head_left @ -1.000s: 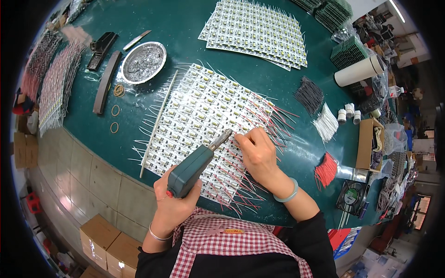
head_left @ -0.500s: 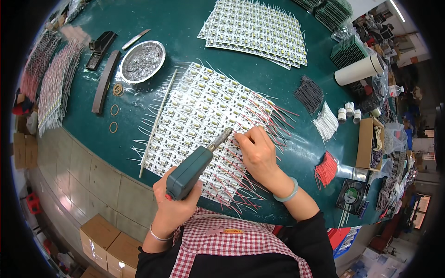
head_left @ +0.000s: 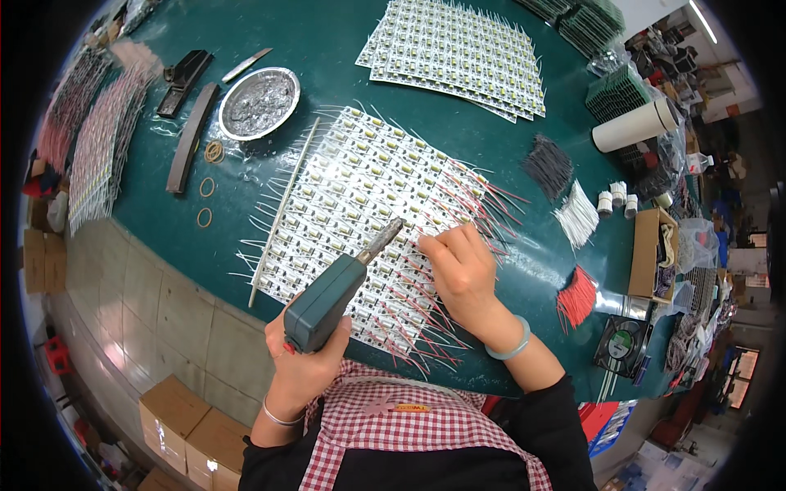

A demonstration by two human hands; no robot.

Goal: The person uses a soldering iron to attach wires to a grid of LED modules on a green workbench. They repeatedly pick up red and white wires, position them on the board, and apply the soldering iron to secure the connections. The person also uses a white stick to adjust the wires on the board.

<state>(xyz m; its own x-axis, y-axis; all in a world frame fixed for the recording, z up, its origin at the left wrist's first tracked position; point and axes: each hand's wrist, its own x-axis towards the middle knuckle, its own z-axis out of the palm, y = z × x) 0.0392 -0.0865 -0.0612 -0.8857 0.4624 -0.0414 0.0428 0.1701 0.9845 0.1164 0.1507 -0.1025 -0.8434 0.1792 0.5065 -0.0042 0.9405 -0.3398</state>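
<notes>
Soldering on a panel of small boards at a green table.

The left hand is clamped around a green soldering gun, its tip pointing to 1 o'clock onto the panel. The right hand, at 3 o'clock from the tip, pinches its fingers together on a red wire over the panel. A metal dish lies at 11 o'clock, and a second panel at 12 o'clock.
</notes>
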